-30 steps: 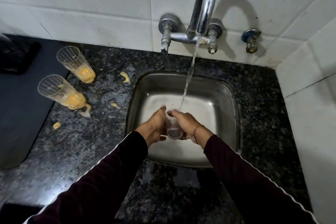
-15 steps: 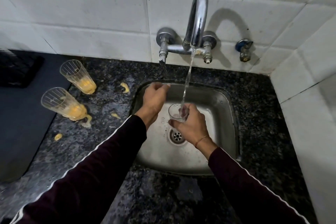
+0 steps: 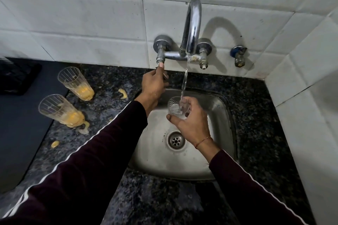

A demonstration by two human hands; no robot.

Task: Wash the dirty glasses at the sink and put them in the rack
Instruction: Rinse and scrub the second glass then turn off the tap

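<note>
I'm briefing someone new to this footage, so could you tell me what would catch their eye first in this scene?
First, the water stream falling from the tap into the clear glass that the right hand holds over the sink. The left hand grips the tap's left handle. On the counter to the left stand two dirty glasses with yellow residue and spills around them.

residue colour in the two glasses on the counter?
Yellow-orange, pooled at the bottom of both glasses and spilled onto the counter. Head view.
</note>
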